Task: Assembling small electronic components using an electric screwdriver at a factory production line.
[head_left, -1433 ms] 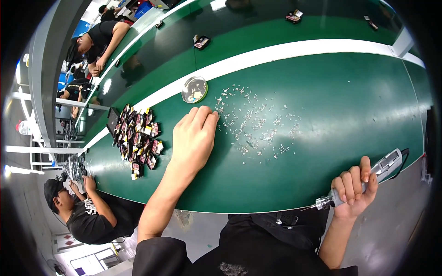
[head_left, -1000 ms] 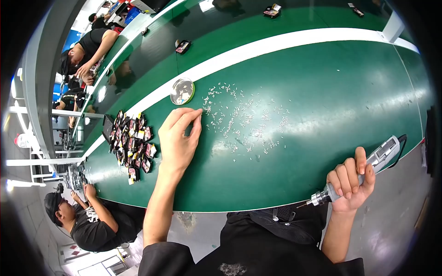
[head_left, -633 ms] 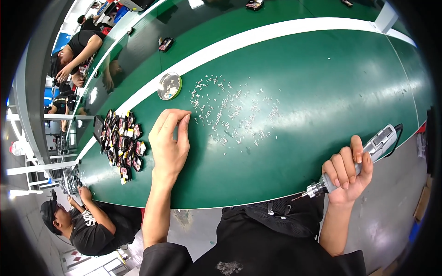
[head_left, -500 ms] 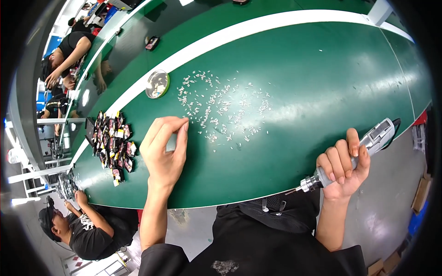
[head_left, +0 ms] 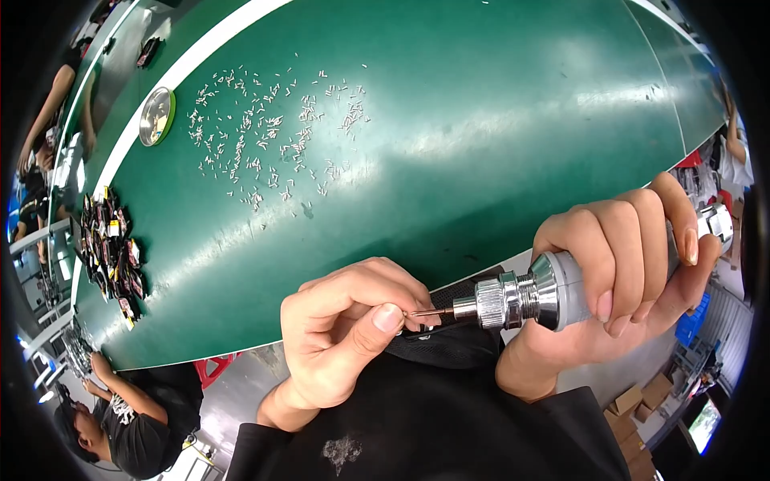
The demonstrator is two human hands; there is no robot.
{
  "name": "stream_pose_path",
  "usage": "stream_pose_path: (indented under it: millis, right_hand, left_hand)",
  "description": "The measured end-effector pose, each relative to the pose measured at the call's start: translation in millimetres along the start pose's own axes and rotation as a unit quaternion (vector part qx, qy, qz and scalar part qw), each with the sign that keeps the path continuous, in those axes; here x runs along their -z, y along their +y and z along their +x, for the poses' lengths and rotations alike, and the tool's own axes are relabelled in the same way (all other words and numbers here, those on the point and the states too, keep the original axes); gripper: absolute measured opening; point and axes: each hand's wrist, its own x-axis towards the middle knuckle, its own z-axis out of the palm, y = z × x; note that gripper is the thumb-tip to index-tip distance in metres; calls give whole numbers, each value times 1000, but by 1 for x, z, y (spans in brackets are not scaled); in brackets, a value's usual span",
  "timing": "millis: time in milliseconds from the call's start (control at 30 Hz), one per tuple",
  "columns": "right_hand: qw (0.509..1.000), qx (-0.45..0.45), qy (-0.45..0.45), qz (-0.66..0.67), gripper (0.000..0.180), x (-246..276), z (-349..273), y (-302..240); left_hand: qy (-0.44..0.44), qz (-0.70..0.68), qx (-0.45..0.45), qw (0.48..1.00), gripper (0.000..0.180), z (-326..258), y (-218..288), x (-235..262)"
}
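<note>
My right hand (head_left: 613, 252) is wrapped round a grey electric screwdriver (head_left: 549, 290) with a shiny metal collar. It is held level near the table's front edge, its thin bit (head_left: 439, 311) pointing left. At the tip of that bit, thumb and forefinger of my left hand (head_left: 333, 333) are pinched together. Whatever sits between them is too small to make out. Scattered small white pieces (head_left: 273, 124) lie on the green table (head_left: 449, 200), beyond my left hand.
A round, shallow green-rimmed dish (head_left: 170, 120) stands at the far left of the white pieces. Nearer on the left is a heap of small dark packets (head_left: 112, 248). A person in black (head_left: 144, 417) is at the lower left. Cardboard boxes (head_left: 642, 397) stand at the lower right.
My left hand has come back from beside the white pieces to the screwdriver's bit. The right hand has raised the screwdriver and levelled it, closer to me. The view has shifted to the right.
</note>
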Motion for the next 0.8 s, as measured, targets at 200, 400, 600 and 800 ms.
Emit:
stream_pose_path:
  millis: [200,400,600,800]
  right_hand:
    - [1000,-7,2,-10,20,3,-1,2]
    - [999,-4,-14,-40,19,3,-3,2]
    - [998,-4,-15,-53,19,17,-1,3]
    - [1000,0,-15,-18,21,25,2,6]
  left_hand:
    - [5,-7,0,1000,14,0,0,-7]
    - [15,242,-106,964,1,2,-1,-6]
    - [11,362,-163,918,6,10,-11,-5]
    - [97,484,-177,851,59,16,21,26]
